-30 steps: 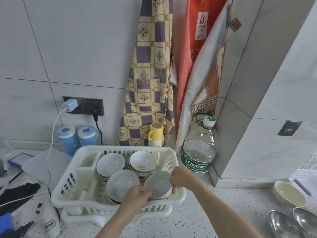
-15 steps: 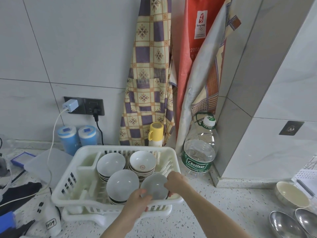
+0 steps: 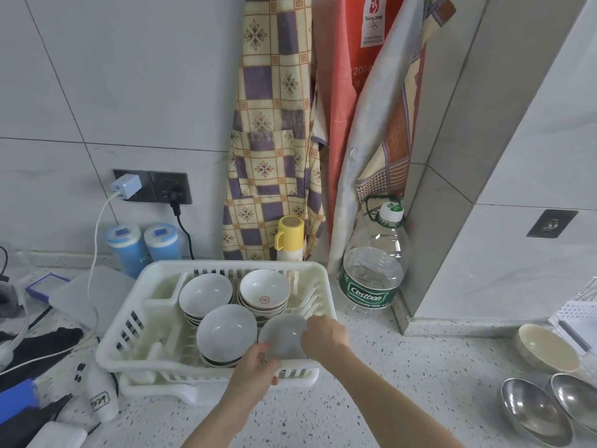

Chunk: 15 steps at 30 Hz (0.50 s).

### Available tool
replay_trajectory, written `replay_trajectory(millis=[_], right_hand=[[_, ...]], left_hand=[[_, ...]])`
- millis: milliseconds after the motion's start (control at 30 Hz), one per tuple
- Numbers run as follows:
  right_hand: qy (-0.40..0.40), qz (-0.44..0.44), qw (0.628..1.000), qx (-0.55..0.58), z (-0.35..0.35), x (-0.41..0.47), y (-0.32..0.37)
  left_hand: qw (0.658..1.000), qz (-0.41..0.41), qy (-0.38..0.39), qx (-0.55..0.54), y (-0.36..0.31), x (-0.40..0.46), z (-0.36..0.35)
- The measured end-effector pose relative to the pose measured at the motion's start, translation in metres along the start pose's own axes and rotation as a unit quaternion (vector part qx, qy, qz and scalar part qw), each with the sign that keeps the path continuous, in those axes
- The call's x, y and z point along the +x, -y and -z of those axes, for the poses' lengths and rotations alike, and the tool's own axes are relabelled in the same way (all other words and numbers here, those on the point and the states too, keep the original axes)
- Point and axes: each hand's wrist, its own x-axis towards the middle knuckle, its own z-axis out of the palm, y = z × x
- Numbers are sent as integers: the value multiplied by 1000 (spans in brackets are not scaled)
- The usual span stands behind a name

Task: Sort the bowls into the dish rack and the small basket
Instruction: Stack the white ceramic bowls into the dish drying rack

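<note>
Both hands are holding the grey bowl at the front right corner of the white dish rack, just beside the larger bowl stack. The left hand is pinching its near rim, grip curled round the edge; the right hand is gripping the right rim, fingers bent over it. Behind them, two more stacks, the plain bowls and the red-marked bowls, are sitting in the rack. Out on the speckled table, a water bottle is standing right of the rack, with a cream bowl and two steel bowls well apart at the far right.
</note>
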Motion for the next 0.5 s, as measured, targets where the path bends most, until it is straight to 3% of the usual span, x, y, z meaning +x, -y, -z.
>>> replay_trajectory(millis=[133,233,367,500], right_hand=[[-4,26,991,129,9,-9,-11],[-26,41,952,304,12,-21,-41],[-57,20,894,444,23,-37,-113],[-99,-15,854,510,27,-55,-211]], left_hand=[[999,-35,-33,5,-3,-6,-10],[995,-77,-60,-33,-10,-14,-27],[990,-106,-65,-70,-22,-22,-75],[987,-110,-45,-105,-30,-30,-156]])
